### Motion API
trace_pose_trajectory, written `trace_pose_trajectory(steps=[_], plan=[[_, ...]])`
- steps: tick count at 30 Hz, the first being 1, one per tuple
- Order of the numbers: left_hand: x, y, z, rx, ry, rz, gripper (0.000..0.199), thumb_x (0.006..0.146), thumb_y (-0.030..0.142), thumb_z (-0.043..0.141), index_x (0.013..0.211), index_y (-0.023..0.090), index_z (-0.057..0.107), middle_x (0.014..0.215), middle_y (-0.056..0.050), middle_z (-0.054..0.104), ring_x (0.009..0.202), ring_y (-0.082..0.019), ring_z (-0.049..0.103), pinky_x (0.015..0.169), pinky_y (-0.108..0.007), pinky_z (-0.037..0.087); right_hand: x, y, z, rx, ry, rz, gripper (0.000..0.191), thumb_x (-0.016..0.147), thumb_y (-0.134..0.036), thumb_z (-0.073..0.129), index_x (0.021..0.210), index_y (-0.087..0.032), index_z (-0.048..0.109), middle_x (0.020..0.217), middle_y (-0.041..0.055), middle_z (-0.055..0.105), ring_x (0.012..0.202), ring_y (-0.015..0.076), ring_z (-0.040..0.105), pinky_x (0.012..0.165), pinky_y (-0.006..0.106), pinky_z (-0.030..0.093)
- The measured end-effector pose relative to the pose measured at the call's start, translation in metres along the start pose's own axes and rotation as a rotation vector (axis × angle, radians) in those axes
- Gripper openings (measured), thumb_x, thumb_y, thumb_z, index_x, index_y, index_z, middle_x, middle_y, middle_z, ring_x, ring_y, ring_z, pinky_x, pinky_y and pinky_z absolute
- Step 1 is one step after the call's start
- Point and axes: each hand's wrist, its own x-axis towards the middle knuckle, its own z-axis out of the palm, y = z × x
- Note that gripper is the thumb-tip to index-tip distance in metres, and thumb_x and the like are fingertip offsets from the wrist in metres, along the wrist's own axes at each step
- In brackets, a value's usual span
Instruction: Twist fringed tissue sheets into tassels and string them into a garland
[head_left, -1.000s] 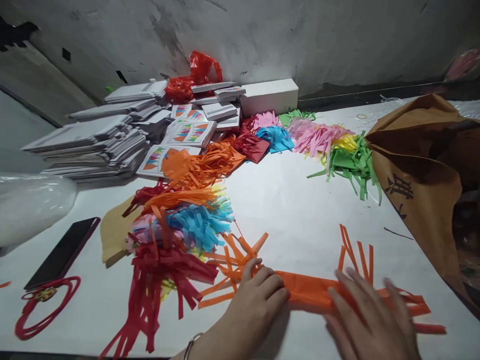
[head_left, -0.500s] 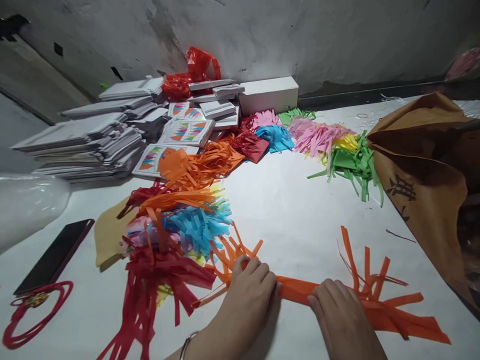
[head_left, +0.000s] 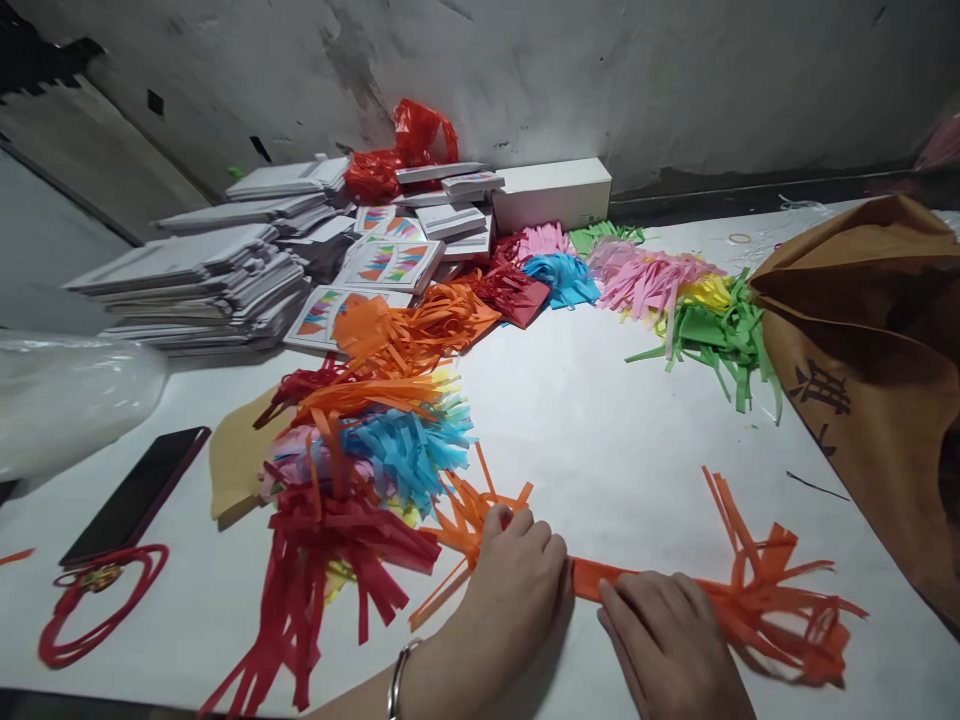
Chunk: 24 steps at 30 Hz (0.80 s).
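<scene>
An orange paper strip (head_left: 592, 577) with fringed ends lies across the white table at the front. My left hand (head_left: 517, 580), with a silver bracelet at the wrist, is closed on its left part, beside the left fringe (head_left: 459, 520). On the middle right of the strip, my right hand (head_left: 667, 640) presses with its fingers together. Past that hand the right fringe (head_left: 787, 610) spreads out, some strands curled. Between both hands a flat, narrow stretch of orange paper shows.
Red tassels (head_left: 289, 570) and blue ones (head_left: 405, 450) lie left of my hands. A phone (head_left: 135, 495) is at the far left. White stacks (head_left: 202, 270) and a white box (head_left: 555, 195) stand behind. A brown bag (head_left: 862, 370) is at the right.
My right hand has moved slightly left along the strip, closer to my left hand. The right fringe has bunched and curled up. The whole view has shifted a little.
</scene>
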Motion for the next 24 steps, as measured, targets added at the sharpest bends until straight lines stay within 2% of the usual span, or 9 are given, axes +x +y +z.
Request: trace_pose_trajectory(steps=[3, 5, 7, 10, 14, 19, 24], plan=[[-0.006, -0.004, -0.004, -0.126, 0.097, 0.022, 0.005, 0.093, 0.024, 0.060, 0.090, 0.020, 0.061, 0.096, -0.006, 0.066, 0.094, -0.027, 0.059, 0.097, -0.056, 0.038, 0.000, -0.002, 0.003, 0.043, 0.004, -0.014, 0.021, 0.093, -0.005, 0.050, 0.102, -0.014, 0.067, 0.087, 0.0077, 0.069, 0.081, 0.0208, 0.063, 0.083, 0.040, 0.045], [-0.010, -0.006, -0.005, -0.183, 0.177, 0.130, 0.015, 0.091, 0.029, 0.066, 0.104, 0.023, 0.060, 0.112, -0.004, 0.065, 0.108, -0.027, 0.055, 0.110, -0.060, 0.025, 0.002, -0.002, 0.002, 0.078, 0.002, 0.004, 0.016, 0.094, -0.006, 0.052, 0.097, -0.014, 0.066, 0.085, 0.0069, 0.067, 0.078, 0.0195, 0.061, 0.080, 0.038, 0.044], [-0.013, -0.008, -0.003, -0.177, 0.203, 0.249, 0.011, 0.093, 0.022, 0.065, 0.103, 0.024, 0.061, 0.107, 0.000, 0.067, 0.107, -0.023, 0.056, 0.116, -0.057, 0.017, 0.004, -0.004, 0.003, 0.088, -0.018, 0.021, 0.015, 0.096, -0.012, 0.051, 0.099, -0.015, 0.065, 0.087, 0.0070, 0.067, 0.080, 0.0200, 0.060, 0.082, 0.039, 0.042], [-0.014, -0.010, 0.003, -0.135, 0.168, 0.318, 0.011, 0.094, 0.012, 0.060, 0.090, 0.022, 0.061, 0.086, 0.003, 0.065, 0.089, -0.017, 0.056, 0.113, -0.048, 0.025, 0.004, -0.008, 0.008, 0.059, -0.077, 0.028, 0.024, 0.099, -0.012, 0.041, 0.101, -0.018, 0.065, 0.087, 0.0052, 0.065, 0.078, 0.0196, 0.056, 0.085, 0.041, 0.039], [-0.016, -0.013, 0.008, -0.189, 0.172, 0.271, 0.015, 0.094, 0.010, 0.058, 0.084, 0.021, 0.060, 0.078, 0.003, 0.063, 0.082, -0.017, 0.055, 0.104, -0.046, 0.033, -0.006, -0.002, 0.008, 0.063, -0.113, 0.031, 0.029, 0.097, -0.004, 0.037, 0.092, -0.020, 0.061, 0.082, 0.0027, 0.062, 0.079, 0.0189, 0.055, 0.088, 0.041, 0.037], [-0.022, -0.011, 0.003, -0.343, 0.209, 0.141, 0.014, 0.095, 0.014, 0.054, 0.087, 0.022, 0.061, 0.090, 0.000, 0.065, 0.087, -0.020, 0.055, 0.092, -0.043, 0.037, -0.018, 0.022, -0.003, -0.096, -0.120, -0.007, 0.018, 0.099, -0.014, 0.043, 0.102, -0.019, 0.060, 0.099, 0.0071, 0.064, 0.094, 0.0232, 0.057, 0.093, 0.044, 0.035], [-0.015, 0.000, -0.003, -0.281, 0.120, -0.021, 0.016, 0.093, 0.015, 0.050, 0.082, 0.020, 0.059, 0.093, -0.004, 0.062, 0.090, -0.024, 0.054, 0.088, -0.045, 0.039, -0.005, 0.022, -0.008, -0.156, -0.233, 0.157, 0.024, 0.101, -0.016, 0.039, 0.082, -0.022, 0.054, 0.078, 0.0024, 0.056, 0.076, 0.0211, 0.050, 0.078, 0.040, 0.034]])
